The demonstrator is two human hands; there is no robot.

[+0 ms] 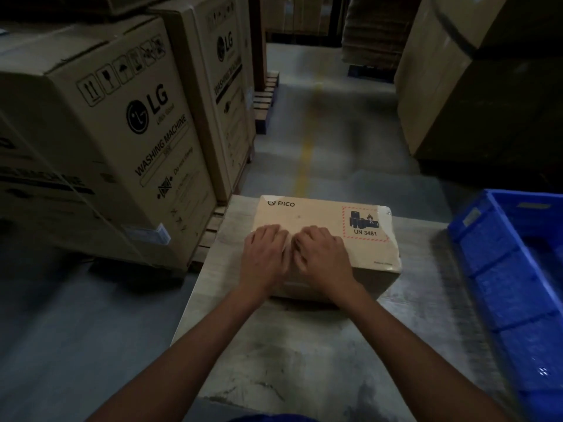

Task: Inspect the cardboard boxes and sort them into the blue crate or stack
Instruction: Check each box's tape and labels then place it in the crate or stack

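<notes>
Operator: Worktable (304, 354) at 6 o'clock?
Inspector: Pale, scuffed, flat. Left hand (264, 252) and right hand (323, 252) lie side by side on the cardboard box (316, 213) at centre. Fingers bent; grip cannot be told.
Operator: Markings?
Inspector: "PICO"; battery label (365, 223) "UN 3481". Ribbed blue crate (502, 269) at 3 o'clock. "LG WASHING MACHINE" cartons (122, 132) at 10 o'clock.

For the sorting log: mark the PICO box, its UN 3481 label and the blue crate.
PICO box (307, 213): head view, top face by logo.
UN 3481 label (365, 224): head view, its middle.
blue crate (499, 260): head view, outer side wall.
</notes>
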